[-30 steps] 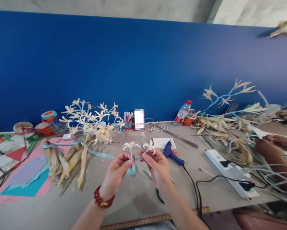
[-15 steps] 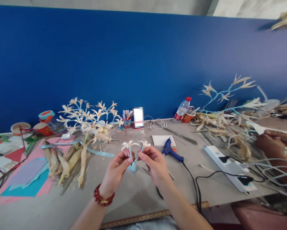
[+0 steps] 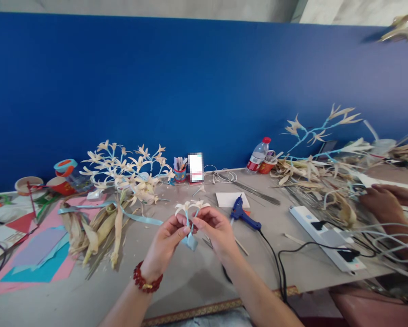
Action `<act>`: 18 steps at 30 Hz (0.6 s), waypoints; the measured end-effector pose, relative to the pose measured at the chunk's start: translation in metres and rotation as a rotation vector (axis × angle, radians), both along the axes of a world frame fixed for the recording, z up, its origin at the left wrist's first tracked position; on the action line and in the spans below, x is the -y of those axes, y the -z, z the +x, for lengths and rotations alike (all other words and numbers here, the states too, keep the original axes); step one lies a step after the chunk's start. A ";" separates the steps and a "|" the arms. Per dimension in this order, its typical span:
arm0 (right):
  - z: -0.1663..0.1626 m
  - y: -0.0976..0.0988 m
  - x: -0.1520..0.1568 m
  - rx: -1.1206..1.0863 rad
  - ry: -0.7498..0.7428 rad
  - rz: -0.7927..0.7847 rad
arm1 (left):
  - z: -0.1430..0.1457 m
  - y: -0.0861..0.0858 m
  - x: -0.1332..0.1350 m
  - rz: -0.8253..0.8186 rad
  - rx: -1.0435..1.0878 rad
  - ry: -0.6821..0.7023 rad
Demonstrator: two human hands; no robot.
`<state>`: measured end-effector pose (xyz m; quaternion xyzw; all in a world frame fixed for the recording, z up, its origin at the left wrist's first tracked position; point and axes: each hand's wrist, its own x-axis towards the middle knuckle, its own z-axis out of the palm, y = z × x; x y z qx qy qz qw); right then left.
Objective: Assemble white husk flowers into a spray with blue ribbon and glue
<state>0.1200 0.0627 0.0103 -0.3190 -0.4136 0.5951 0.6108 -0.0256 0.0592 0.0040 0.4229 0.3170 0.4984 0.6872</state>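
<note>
My left hand [image 3: 173, 234] pinches the blue-wrapped stem of a pale husk flower [image 3: 182, 207], thumb and fingers closed on it. Close beside it, my right hand [image 3: 215, 229] grips the stem of a second husk flower [image 3: 201, 205]. The two blooms point up and away from me, nearly touching. A length of light-blue tape [image 3: 191, 242] hangs below the stems between my hands. Right of my hands a blue glue gun [image 3: 244, 214] lies by a white card [image 3: 223, 200]. Finished husk-flower branches [image 3: 129, 168] with blue stems stand behind on the left.
Corn husks [image 3: 100, 231] and coloured paper sheets [image 3: 40, 254] lie on the left. A white power strip [image 3: 326, 238] with black cables is at right, where a co-worker's hands [image 3: 382, 202] hold something white. A bottle [image 3: 258, 156], a pen cup [image 3: 180, 173] and a phone [image 3: 195, 167] stand at the back.
My hands have come closer together, bringing the two flowers side by side. The right hand has moved left, and the tape end below has swung slightly.
</note>
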 end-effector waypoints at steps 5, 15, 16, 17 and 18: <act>0.000 0.000 0.002 -0.017 -0.016 -0.019 | 0.000 0.002 0.002 -0.012 -0.001 -0.001; 0.003 0.002 0.004 0.051 -0.005 -0.001 | -0.002 0.001 0.001 -0.013 0.011 -0.004; 0.003 0.003 0.004 0.058 -0.007 -0.002 | -0.002 0.001 0.001 -0.009 0.009 0.002; 0.004 0.003 0.004 0.065 -0.008 -0.005 | -0.003 0.000 0.001 -0.003 0.005 0.008; 0.004 0.003 0.004 0.072 -0.012 -0.009 | -0.004 0.000 0.001 0.004 0.001 0.013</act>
